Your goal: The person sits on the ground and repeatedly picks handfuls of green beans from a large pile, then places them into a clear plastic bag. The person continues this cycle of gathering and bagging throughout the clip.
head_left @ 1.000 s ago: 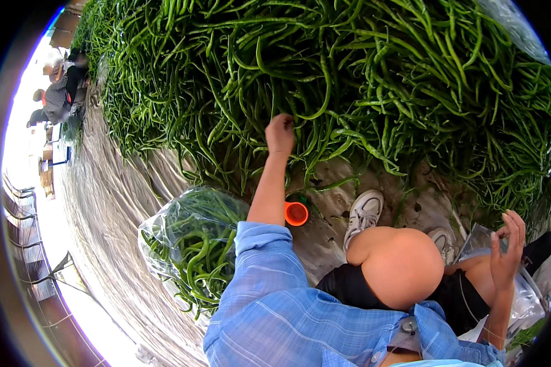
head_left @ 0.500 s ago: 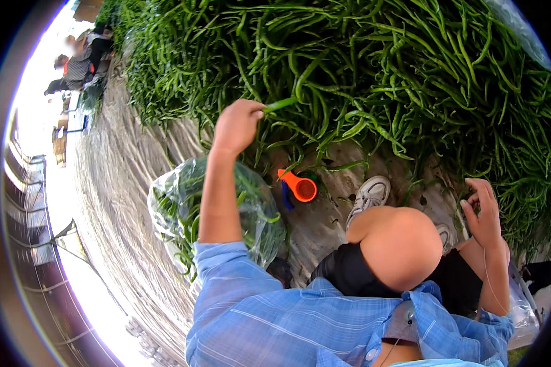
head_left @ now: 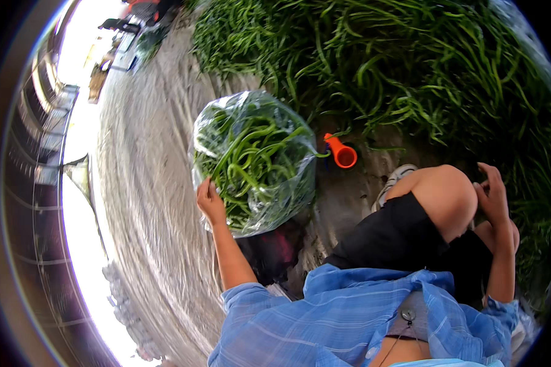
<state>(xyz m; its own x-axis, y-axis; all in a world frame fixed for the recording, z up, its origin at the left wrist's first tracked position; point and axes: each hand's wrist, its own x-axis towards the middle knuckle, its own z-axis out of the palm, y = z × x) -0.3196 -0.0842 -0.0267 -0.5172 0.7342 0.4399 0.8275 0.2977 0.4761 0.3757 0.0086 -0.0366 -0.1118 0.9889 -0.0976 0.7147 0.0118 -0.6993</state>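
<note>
A clear plastic bag (head_left: 291, 205) stands with its mouth open, full of long green chili peppers (head_left: 251, 147). At its near left rim is my left hand (head_left: 211, 203), fingers drawn together on the plastic edge; no pepper shows in them. My right hand (head_left: 494, 192) is raised beside my knee, thumb and fingers apart, with nothing visible in it. A wide heap of green chili peppers (head_left: 379, 67) spreads across the far side and down the right. Between the bag and my shoe lies an orange scoop-shaped object (head_left: 345, 156).
Wrinkled pale sheeting (head_left: 147, 183) covers the ground on the left. A dark bundle (head_left: 275, 248) sits just behind the bag, close to me. My shoe (head_left: 398, 178) rests near the heap's edge. A person in dark clothing (head_left: 146, 11) is at the far left.
My left hand has left the heap and come back to the bag's rim; the green pepper it held is gone from its fingers. The view has swung left, and my right hand remains by my knee.
</note>
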